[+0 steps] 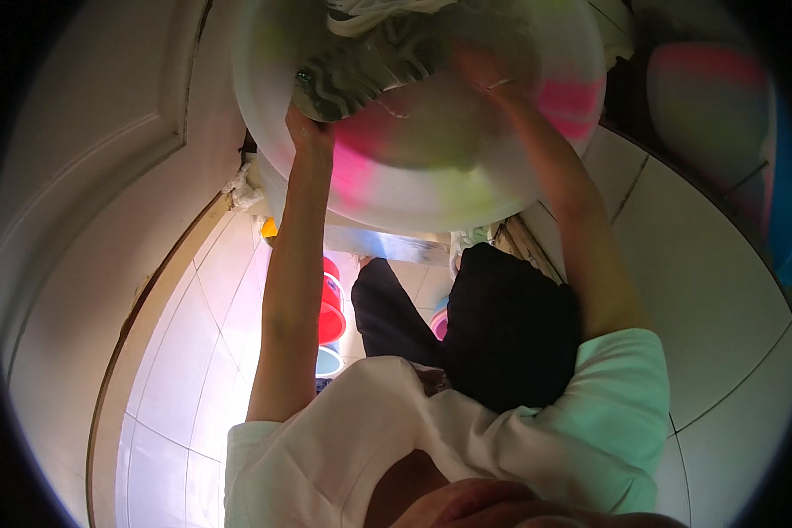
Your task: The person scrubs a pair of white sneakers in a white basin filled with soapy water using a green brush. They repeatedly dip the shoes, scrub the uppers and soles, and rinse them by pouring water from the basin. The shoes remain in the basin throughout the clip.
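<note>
A large round plastic basin (396,198) with pink and green patches lies before me, murky water inside. My left hand (310,129) grips one end of a shoe (363,72) whose ridged sole faces up, tilted over the left part of the basin. The fingers are mostly hidden behind the shoe. My right hand (478,66) is low in the basin, near the shoe's other end, blurred and dim; whether it holds anything cannot be made out. A thin bracelet (500,84) circles that wrist. Above the shoe, a white item (383,8), perhaps another shoe, shows at the top edge.
A panelled door (105,119) stands at the left. Red buckets (330,323) and a pale blue bucket (329,362) are on the tiled floor below. Another pink-patched plastic item (706,99) is at the upper right, beside a blue object (789,198).
</note>
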